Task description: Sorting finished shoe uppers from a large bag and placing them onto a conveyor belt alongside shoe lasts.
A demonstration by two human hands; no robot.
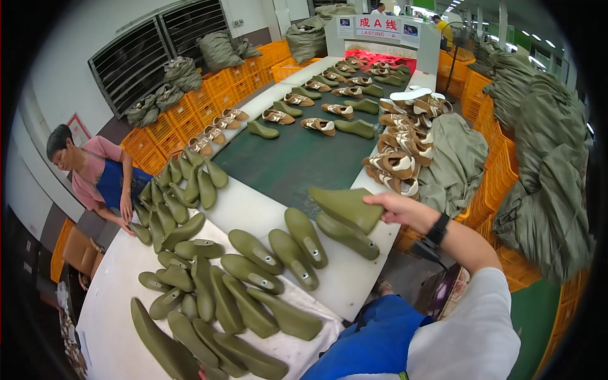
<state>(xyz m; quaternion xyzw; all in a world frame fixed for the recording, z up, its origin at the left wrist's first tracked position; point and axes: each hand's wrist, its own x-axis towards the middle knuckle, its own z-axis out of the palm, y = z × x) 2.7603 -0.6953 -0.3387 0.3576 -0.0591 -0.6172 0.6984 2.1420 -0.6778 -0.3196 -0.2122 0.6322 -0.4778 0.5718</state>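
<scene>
My right hand grips a green shoe last by its heel end, with the toe pointing left. It is held over the near right part of the white table, and another last lies just under it. Only a sliver of my left hand shows at the lower edge, beside a large green last; its fingers are mostly hidden. Several more lasts lie in loose groups across the tabletop, some sole up with metal-ringed holes.
A dark green conveyor belt runs away from the table, carrying lasts and brown-and-white shoe uppers. Stacked uppers stand on its right edge. Orange crates and grey-green cloth line both sides. At left, a co-worker touches lasts.
</scene>
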